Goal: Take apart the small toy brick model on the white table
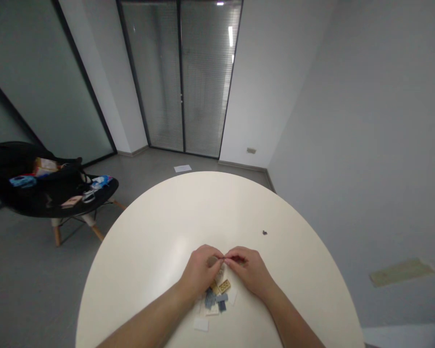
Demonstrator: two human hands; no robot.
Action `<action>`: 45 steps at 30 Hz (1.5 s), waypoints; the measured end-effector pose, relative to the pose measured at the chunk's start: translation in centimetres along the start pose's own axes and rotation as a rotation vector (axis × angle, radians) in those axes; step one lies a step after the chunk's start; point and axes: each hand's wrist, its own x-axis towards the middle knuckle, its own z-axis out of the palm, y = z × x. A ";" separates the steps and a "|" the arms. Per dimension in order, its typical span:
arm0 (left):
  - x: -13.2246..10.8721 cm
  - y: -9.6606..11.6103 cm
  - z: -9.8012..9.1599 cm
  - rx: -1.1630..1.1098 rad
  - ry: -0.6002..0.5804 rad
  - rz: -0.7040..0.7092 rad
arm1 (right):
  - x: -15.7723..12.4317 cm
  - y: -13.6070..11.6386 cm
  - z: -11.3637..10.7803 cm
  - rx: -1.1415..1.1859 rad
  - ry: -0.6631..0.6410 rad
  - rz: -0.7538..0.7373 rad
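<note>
My left hand (202, 268) and my right hand (249, 268) meet fingertip to fingertip above the table, both pinched closed. Whatever sits between their fingertips is too small and too covered to name. Just below them lies a loose pile of toy building bricks. A tan brick (224, 286) with rows of round marks is at its right side. Grey-blue bricks (210, 298) and a light grey brick (222, 298) lie nearer to me, with a white brick (212, 312) below. My left hand partly hides the pile.
The round white table (148, 232) carries a small dark piece (264, 233) beyond my right hand and a white flat piece (201, 324) near me. A black chair (39, 205) loaded with belongings stands left. A wall (377, 169) rises at the right.
</note>
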 end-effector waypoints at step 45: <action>0.0 -1.1 -0.7 -0.095 -0.048 -0.066 | 0.2 12.9 -8.8 -0.799 0.547 0.203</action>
